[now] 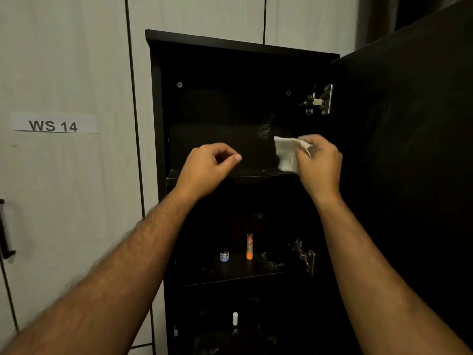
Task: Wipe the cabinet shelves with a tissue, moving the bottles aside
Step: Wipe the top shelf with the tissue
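Observation:
A tall black cabinet (156, 103) stands open in front of me. My right hand (320, 162) grips a crumpled white tissue (288, 155) just above the right end of the top shelf (245, 176). My left hand (210, 165) hovers in front of that shelf's left part, fingers curled, holding nothing. On the middle shelf (238, 274) stand a small dark bottle with a blue label (224, 253) and an orange tube (249, 246). A white-capped bottle (235, 320) shows dimly on the lower shelf.
The cabinet door (409, 149) is swung open on the right, held by two metal hinges (320, 99). White wall panels carry a "WS 14" label (53, 124) to the left. A dark handle (5, 231) sits at the left edge.

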{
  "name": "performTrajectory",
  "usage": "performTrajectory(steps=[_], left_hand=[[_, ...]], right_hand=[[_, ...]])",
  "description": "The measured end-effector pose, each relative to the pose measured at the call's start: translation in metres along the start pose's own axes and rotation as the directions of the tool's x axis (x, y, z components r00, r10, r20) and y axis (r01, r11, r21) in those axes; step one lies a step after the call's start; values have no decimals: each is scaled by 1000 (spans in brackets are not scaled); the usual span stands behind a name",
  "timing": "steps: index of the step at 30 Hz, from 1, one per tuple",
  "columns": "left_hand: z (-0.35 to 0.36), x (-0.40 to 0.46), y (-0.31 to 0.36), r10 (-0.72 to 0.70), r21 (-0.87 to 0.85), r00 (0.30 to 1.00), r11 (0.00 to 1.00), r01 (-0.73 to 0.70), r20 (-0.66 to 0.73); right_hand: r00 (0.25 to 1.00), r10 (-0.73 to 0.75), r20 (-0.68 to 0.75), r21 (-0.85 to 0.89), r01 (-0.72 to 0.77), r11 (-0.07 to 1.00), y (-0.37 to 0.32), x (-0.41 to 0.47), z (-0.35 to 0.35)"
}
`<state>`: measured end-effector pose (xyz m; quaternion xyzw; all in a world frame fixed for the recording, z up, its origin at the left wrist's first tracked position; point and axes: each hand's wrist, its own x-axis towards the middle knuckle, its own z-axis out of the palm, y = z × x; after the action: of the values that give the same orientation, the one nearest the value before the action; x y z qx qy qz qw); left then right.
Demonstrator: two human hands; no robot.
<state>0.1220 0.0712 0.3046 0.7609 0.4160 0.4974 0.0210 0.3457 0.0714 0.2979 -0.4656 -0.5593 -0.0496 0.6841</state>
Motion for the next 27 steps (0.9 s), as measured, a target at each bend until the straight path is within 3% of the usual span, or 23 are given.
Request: performTrajectory(steps=[4, 8, 12, 17, 21, 27], left_hand=[[12, 14, -4, 20, 118, 998, 993, -13, -53], [20, 21, -13, 45, 161, 997, 986, -34, -67], [23, 28, -18, 50, 158, 998, 986, -44, -35], [25, 42, -26, 49, 216, 990, 973, -77, 129], [27, 51, -29, 54, 292, 970, 948, -123, 235], [28, 59, -37, 92, 287, 949, 940, -183, 303]], right_hand=[[979, -139, 152, -306, 181, 935, 11, 25, 17], [877, -6, 480, -396, 223, 891, 20, 20, 25], [736, 84, 672, -386, 251, 888, 24, 10, 21], [678, 241, 694, -550, 285, 785, 31, 18, 22], [566, 411, 714, -604, 202, 771, 20, 27, 36], [602, 325, 730, -580, 291, 761, 16, 13, 29]])
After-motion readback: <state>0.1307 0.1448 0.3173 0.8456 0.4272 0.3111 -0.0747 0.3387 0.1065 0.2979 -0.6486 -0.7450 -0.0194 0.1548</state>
